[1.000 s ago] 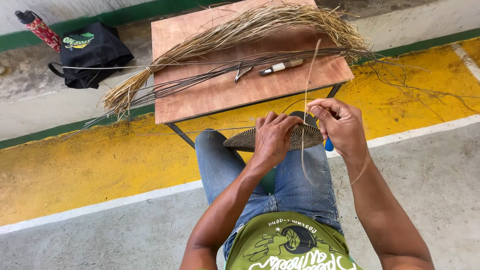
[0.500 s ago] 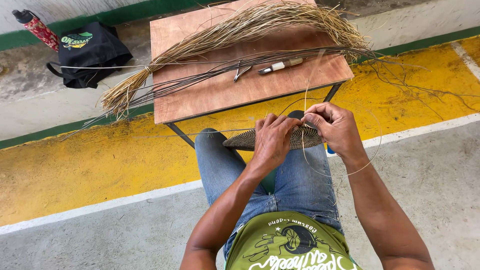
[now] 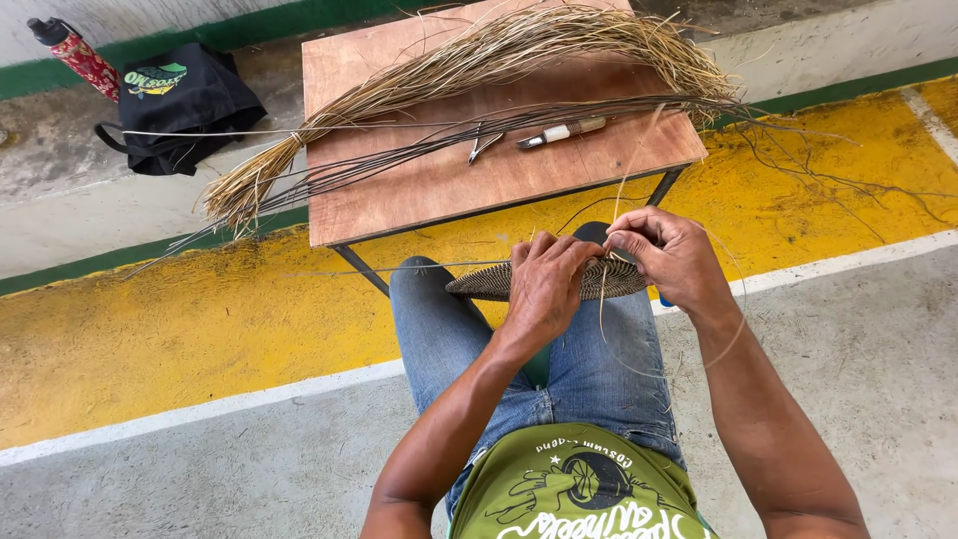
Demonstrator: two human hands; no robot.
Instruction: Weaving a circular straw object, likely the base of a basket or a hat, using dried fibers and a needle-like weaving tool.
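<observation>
A small wooden table (image 3: 449, 185) at upper centre carries a bundle of dried fibre (image 3: 479, 65). At centre frame, over the lap, the left hand (image 3: 544, 284) clasps a flat woven disc (image 3: 499, 282); the right hand (image 3: 674, 255) pinches a thin strand (image 3: 627, 180) at its rim.

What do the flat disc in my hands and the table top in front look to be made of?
Disc: tightly coiled plant fibre, matte brown, judging by its fine ridged rows; the left hand presses it.
Table top: likely plywood or laminate board, smooth reddish-brown with faint grain, on a thin dark metal frame.
</observation>
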